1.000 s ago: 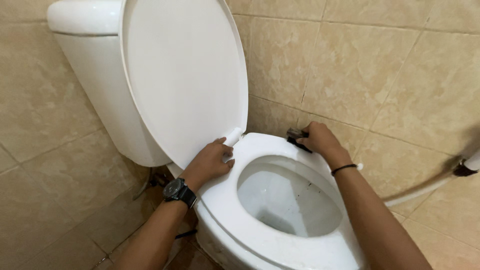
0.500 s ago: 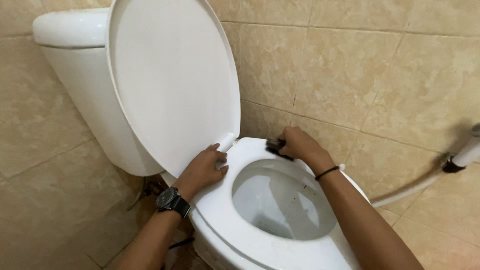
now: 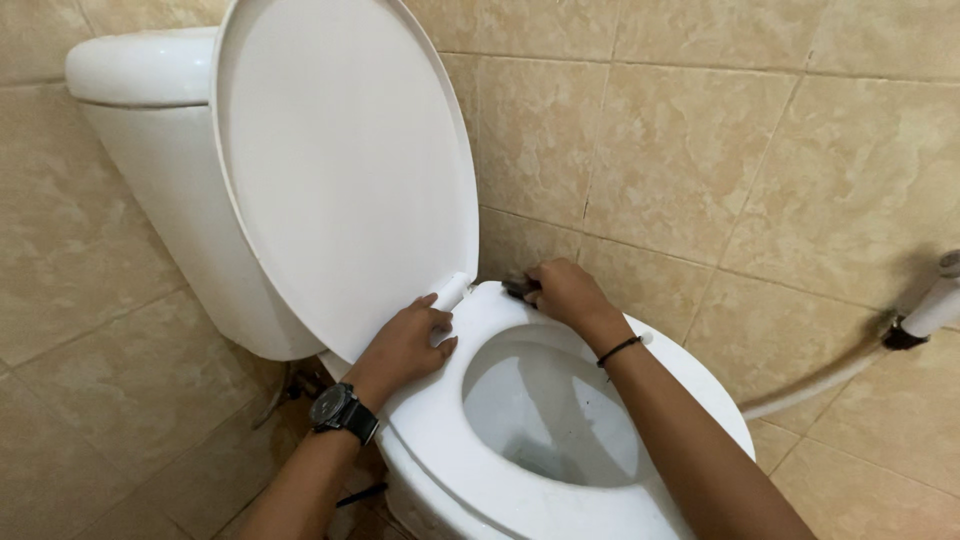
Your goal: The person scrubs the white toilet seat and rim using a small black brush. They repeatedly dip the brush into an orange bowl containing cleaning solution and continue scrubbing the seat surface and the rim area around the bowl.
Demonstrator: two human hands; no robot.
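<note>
Sliding leftward along the far seat [image 3: 560, 500] rim, the right hand [image 3: 562, 292] grips a dark brush [image 3: 520, 288], now nearer the hinge [image 3: 452, 290]. The left hand [image 3: 405, 343] still lies flat on the seat, fingers loosely spread, holding nothing; scrubbing seems to be nearing the hinge.

Raised lid [image 3: 340, 170] behind toilet seat [image 3: 440, 410]

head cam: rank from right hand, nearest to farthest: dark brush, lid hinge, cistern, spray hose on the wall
From the right hand:
1. Dark brush, gripped in that hand at the back of the seat.
2. Lid hinge, just to its left, by the left hand.
3. Spray hose, far right on the wall.
4. Cistern, upper left, behind the raised lid.
</note>
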